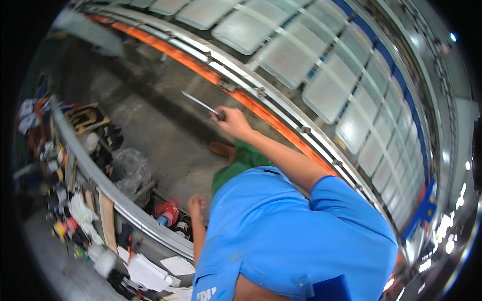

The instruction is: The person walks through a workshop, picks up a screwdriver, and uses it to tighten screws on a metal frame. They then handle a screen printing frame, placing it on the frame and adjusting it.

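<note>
My right hand (233, 123) is closed around the dark handle of a knife (203, 105) with a long, thin, pale blade. The blade points up and to the left, over the floor beside the orange rail; whether its edge is sharp I cannot make out. Down by my left side hangs my left hand (196, 203), its fingers loosely bent and apart with nothing in them. Nearest to it are a red container (167, 213) and some dark bottles (182, 226) below the curved grey rail.
Along the right runs a long table with rows of pale, round-cornered panels (281, 62), edged by a metal rail and an orange rail (201, 67). On the left a cluttered bench holds papers (145, 271), bottles and a wooden board (108, 220). Clear plastic wrap (131, 170) lies beyond its grey rail.
</note>
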